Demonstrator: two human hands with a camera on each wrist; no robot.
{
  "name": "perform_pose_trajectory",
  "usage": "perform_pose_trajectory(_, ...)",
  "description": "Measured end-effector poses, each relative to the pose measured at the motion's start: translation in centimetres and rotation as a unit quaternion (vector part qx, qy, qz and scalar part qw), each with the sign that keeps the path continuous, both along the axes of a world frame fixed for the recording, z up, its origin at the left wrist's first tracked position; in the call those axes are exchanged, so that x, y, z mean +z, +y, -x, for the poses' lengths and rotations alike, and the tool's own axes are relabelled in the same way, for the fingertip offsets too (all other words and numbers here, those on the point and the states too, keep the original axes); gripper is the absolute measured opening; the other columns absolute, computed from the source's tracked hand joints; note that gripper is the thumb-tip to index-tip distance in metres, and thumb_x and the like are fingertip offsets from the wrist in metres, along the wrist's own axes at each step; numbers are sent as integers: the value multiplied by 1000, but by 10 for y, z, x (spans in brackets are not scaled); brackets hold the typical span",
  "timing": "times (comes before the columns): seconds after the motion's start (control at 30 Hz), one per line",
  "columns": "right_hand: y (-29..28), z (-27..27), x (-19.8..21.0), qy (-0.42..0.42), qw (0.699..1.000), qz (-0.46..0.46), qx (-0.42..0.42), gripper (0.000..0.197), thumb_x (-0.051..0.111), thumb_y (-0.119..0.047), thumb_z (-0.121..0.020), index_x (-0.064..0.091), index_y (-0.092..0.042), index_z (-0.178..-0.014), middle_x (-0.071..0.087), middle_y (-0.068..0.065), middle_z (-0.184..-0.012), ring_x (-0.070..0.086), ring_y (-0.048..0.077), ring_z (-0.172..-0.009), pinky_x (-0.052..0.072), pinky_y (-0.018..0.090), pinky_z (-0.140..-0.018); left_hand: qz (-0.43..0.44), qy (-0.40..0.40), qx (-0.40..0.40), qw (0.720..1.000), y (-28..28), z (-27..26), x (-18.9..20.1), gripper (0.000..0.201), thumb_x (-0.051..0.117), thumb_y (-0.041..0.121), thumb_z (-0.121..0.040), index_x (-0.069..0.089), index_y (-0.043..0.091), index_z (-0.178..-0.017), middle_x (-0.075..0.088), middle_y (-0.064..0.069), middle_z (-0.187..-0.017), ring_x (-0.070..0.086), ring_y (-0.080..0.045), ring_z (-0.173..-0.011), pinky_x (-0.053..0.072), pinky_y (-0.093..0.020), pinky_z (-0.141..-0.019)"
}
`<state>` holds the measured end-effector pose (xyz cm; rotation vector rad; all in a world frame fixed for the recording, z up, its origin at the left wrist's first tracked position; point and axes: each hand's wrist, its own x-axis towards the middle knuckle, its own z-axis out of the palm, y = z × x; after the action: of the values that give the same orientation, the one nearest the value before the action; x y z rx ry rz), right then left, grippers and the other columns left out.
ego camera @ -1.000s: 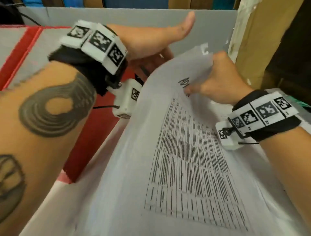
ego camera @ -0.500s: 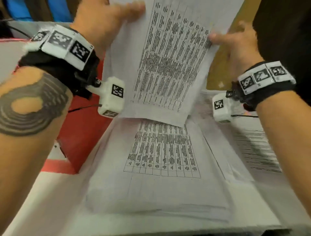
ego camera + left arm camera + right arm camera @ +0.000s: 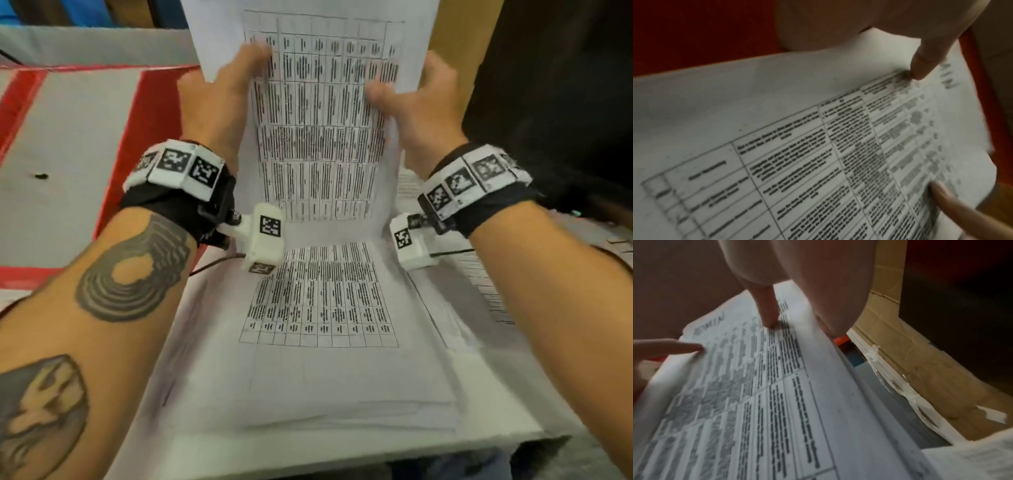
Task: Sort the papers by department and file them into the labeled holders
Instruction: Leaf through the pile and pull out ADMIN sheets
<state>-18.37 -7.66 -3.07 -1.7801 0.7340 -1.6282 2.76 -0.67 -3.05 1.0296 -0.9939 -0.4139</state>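
Note:
I hold one printed sheet (image 3: pixel 322 137) upright in front of me, a table of text on it and a handwritten heading near its top edge (image 3: pixel 709 325). My left hand (image 3: pixel 222 99) pinches its left edge, thumb on the printed side (image 3: pixel 925 65). My right hand (image 3: pixel 421 99) pinches the right edge, thumb on the front (image 3: pixel 768 311). Below, a stack of similar printed papers (image 3: pixel 318 325) lies flat on the white table (image 3: pixel 507 435). No labeled holder shows clearly.
A red and grey box (image 3: pixel 85 137) stands to the left of the stack. More printed sheets (image 3: pixel 486 284) lie at the right. Brown cardboard with tape (image 3: pixel 900 353) and a dark area (image 3: pixel 565 102) sit at the right rear. The table's front edge is near me.
The top sheet has been lifted off the stack and raised upright, then drawn closer. Both hands moved from its top corners to its side edges. Another printed sheet now shows on the stack.

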Motion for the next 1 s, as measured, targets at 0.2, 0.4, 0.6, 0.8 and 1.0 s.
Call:
perform_pose_trajectory(0.2,-3,-4,26,-4,1000,20,-22,47,76,-32,-87,61,-7,-124,73,3,-119,71,16,-110,58,42,-99,16,-76,-5,997,12,4,29,29,74,30,-88,59,36,-64,55,40,-58,48,16,-58,44,-15,-71)
perform_pose_trajectory(0.4,-3,-1,-12,33,997,-67,-4,34,77,-5,-89,67,-7,-121,75,0,-114,73,13,-106,58,40,-99,10,-34,-47,998,8,-4,-9,32,85,26,-79,70,19,-106,79,11,-100,74,-5,-97,59,-33,-92)
perform_pose_trajectory(0.6,-1,0,4,3,995,-85,44,40,71,1,-91,59,-10,-128,73,4,-122,73,14,-108,59,33,-95,-9,-23,-38,999,7,-8,4,27,82,25,-83,68,20,-106,78,12,-97,74,-1,-91,61,-28,-83)
perform_pose_trajectory(0.8,-3,-7,-19,8,991,-132,38,32,69,-1,-94,66,-7,-125,74,1,-119,72,14,-110,57,39,-102,-64,2,-54,996,5,-6,-14,60,89,39,-70,69,17,-122,78,7,-108,75,-9,-99,60,-38,-91)
perform_pose_trajectory(1.0,-10,-7,-40,5,977,-206,61,70,91,-21,-68,61,-10,-131,73,3,-124,70,24,-116,53,53,-105,-103,1,-44,994,1,-4,-23,50,89,37,-74,67,22,-117,75,12,-110,68,-3,-102,51,-38,-103)
